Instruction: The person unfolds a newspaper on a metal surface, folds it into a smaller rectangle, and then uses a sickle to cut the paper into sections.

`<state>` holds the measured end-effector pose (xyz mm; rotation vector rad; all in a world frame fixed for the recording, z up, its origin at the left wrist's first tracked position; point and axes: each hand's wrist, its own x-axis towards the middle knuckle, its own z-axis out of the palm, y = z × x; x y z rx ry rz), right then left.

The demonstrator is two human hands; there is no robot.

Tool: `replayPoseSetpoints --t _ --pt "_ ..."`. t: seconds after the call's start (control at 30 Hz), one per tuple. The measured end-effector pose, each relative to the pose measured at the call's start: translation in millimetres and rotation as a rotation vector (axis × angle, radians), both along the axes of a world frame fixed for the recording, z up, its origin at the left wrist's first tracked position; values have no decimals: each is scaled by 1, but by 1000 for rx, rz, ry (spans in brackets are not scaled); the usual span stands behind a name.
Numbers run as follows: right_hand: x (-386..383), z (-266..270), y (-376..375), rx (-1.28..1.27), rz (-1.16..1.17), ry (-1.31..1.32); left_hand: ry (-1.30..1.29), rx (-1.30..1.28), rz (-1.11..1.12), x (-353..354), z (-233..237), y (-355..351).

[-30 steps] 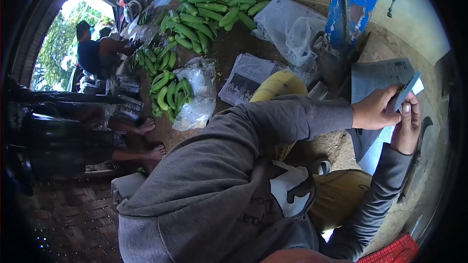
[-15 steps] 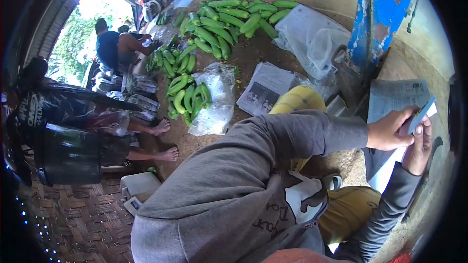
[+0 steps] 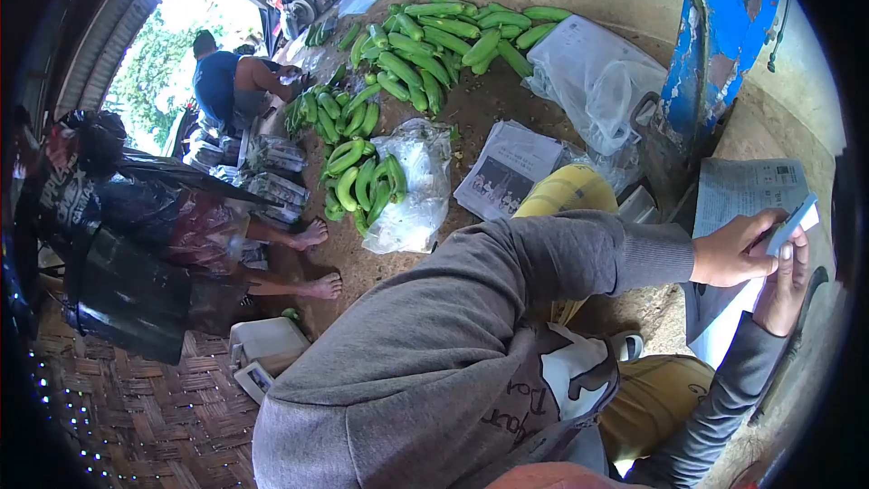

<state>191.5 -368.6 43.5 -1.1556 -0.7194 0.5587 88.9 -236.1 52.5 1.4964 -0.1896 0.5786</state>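
My left hand (image 3: 733, 249) reaches across to the right side, fingers and thumb closed on a thin, flat blue-grey slab (image 3: 789, 225). What kind of thing the slab is cannot be made out. My right hand (image 3: 780, 299) comes up from below, its fingertips closed at the slab's lower edge, close to the left thumb. A bit of white shows behind the slab. Beneath and beside my hands lie newspaper sheets (image 3: 747, 188), some spread in bright light.
Green fruits (image 3: 416, 45) are heaped on the dirt floor, with clear plastic (image 3: 412, 190) and a newspaper stack (image 3: 507, 167) nearby. A blue peeling post (image 3: 724, 27) stands close. One person (image 3: 222, 81) sits at the back; another (image 3: 172, 217) is at left beside a black container (image 3: 127, 294).
My view has turned slightly, so the scene sits a little further right. Both hands keep their hold on the slab, its tilt nearly the same.
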Motion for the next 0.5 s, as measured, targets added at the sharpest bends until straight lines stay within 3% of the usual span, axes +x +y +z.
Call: replayPoseSetpoints --t 0.5 --pt "-3 3 5 10 -24 38 -6 -66 -44 3 -3 3"
